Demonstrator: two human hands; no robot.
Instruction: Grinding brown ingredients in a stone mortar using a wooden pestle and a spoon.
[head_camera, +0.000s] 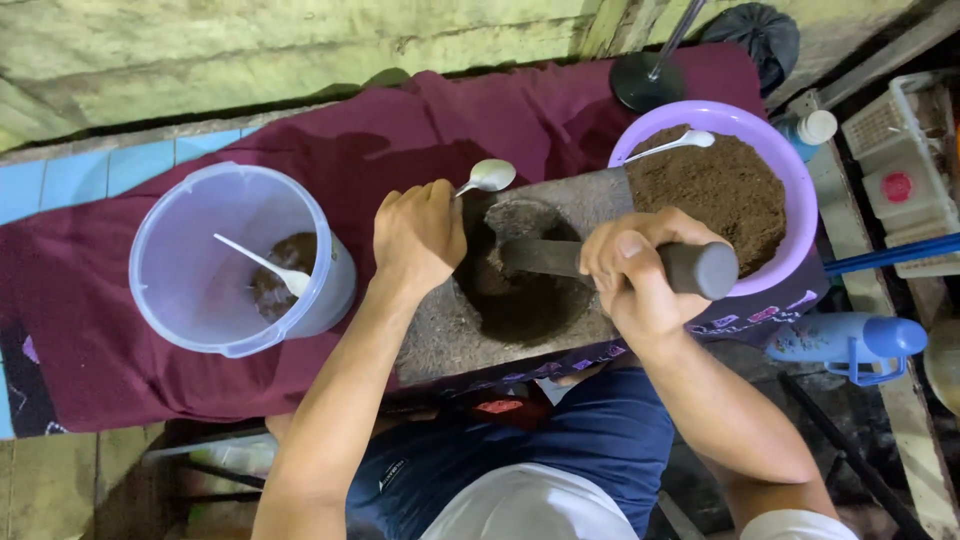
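Observation:
My right hand (640, 275) grips a dark stone pestle (695, 268) whose lower end reaches into the hollow of a grey stone mortar block (590, 200), where dark brown paste lies. My left hand (418, 235) holds a metal spoon (487, 177) at the mortar's left rim, its bowl pointing up and away. Right of the mortar stands a purple bowl (800, 190) full of brown ground material with a white spoon (680, 143) lying in it.
A clear plastic tub (175, 285) with some brown material and a white spoon (265, 266) sits at left on a maroon cloth (90, 340). A white-capped bottle (810, 130), a white basket (900, 170) and a blue bottle (850, 340) crowd the right side. A black stand base (645, 80) stands behind.

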